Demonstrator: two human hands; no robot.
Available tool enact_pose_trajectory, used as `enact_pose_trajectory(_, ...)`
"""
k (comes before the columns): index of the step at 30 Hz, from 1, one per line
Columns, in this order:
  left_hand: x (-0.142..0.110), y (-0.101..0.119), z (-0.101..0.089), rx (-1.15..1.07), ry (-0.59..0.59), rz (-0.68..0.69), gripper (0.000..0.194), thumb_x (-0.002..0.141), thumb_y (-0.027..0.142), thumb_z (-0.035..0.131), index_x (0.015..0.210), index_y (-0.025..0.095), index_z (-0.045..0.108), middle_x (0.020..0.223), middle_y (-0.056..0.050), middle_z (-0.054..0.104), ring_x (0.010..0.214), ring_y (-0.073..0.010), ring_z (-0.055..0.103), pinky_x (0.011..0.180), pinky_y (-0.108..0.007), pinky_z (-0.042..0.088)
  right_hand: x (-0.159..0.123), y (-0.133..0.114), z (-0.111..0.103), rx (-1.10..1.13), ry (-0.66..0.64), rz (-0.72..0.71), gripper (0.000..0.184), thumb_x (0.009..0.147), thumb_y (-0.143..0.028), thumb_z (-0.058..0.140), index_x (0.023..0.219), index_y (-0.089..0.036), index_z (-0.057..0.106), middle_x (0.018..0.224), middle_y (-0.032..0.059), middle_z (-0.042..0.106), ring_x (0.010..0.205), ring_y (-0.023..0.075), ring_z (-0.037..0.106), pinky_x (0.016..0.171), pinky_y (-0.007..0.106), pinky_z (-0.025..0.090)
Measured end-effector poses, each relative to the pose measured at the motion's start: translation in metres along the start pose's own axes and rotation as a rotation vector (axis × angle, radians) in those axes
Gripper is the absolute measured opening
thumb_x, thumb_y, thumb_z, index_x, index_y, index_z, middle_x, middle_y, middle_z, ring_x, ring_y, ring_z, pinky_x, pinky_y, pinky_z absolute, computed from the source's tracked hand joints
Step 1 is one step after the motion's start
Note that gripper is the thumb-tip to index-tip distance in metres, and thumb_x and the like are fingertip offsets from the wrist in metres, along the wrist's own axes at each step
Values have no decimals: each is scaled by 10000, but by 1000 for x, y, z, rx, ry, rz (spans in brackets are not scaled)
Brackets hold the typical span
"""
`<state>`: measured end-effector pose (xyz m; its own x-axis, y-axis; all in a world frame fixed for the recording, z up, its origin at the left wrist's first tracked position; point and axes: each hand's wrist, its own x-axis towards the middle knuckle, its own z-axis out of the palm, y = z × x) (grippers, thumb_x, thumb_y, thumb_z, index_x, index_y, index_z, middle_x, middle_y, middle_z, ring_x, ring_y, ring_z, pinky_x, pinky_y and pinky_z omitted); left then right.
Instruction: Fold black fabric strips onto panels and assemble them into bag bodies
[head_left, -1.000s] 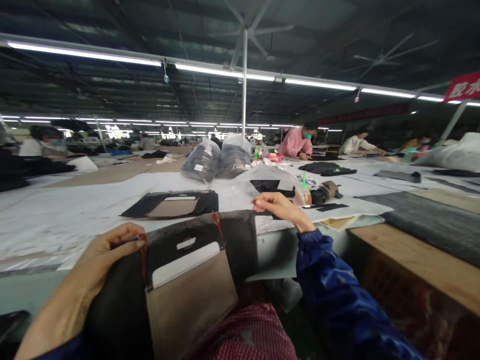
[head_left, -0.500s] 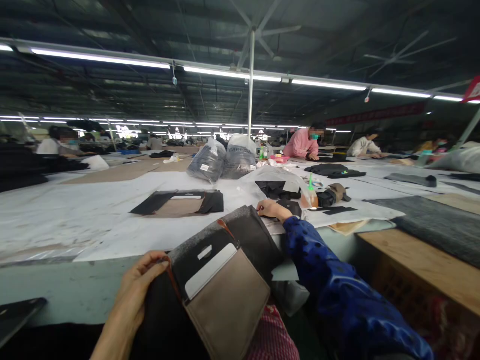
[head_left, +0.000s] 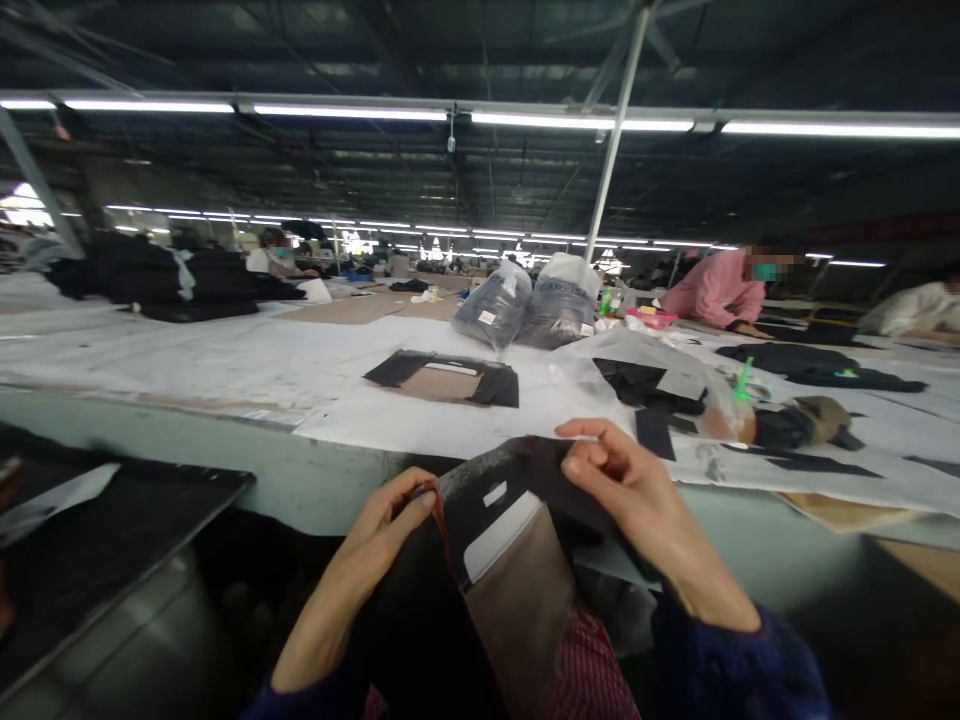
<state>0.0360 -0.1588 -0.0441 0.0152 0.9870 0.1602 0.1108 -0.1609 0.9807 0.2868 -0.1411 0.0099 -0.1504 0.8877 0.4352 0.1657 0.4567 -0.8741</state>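
The left hand (head_left: 386, 535) is closed, thumb and fingers clamped on the upper left edge of a dark fabric piece (head_left: 420, 620), right by a thin reddish-brown strip (head_left: 441, 520). The right hand (head_left: 637, 490) is beside the piece's upper right part, its fingers bent and the thumb and forefinger tips a little apart; whether it grips any of the cloth I cannot tell.

The dark fabric piece is tilted in front of the table edge, above a red and white checked cloth (head_left: 592, 675). Its top edge looks grey and fuzzy, the rest black and matt. A smooth tan pocket (head_left: 521, 605) with straight sides is on it, and a flat white card (head_left: 501, 540) with rounded corners sticks out of the pocket's top. Above the card is a small pale oblong mark (head_left: 495, 494).

The long table (head_left: 330, 365) is covered in wrinkled white sheeting. On it lies a flat black and tan piece (head_left: 442, 380), with two stuffed, glossy plastic bags (head_left: 491, 305) (head_left: 559, 305) behind. To the right are a crumpled clear bag (head_left: 585, 350) around black cloth, an amber bottle (head_left: 739, 425) with a pointed green nozzle (head_left: 743, 380), and a brown and black bundle (head_left: 802, 422). Farther back, a person in pink (head_left: 709, 288) leans over the table.
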Motion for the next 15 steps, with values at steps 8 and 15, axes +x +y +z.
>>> enact_pose_trajectory(8, -14, -12, -10, 73, 166, -78, 355, 894, 479, 483, 1062, 243, 688, 1233, -29, 635, 1188, -226, 530, 1053, -280, 367, -41, 40, 99, 159, -76, 2, 79, 863, -240, 627, 893, -222, 698, 778, -3, 622, 701, 128, 556, 641, 223, 449)
enact_pose_trajectory(15, -21, -13, -9, 75, 184, -70, 452, 902, 583, 439, 1059, 245, 694, 1182, -24, 659, 1185, -225, 536, 1062, -285, 358, -49, 48, 103, 60, 2, -165, 220, 883, -182, 626, 1017, -314, 741, 1014, 5, 657, 911, 146, 609, 785, 225, 491)
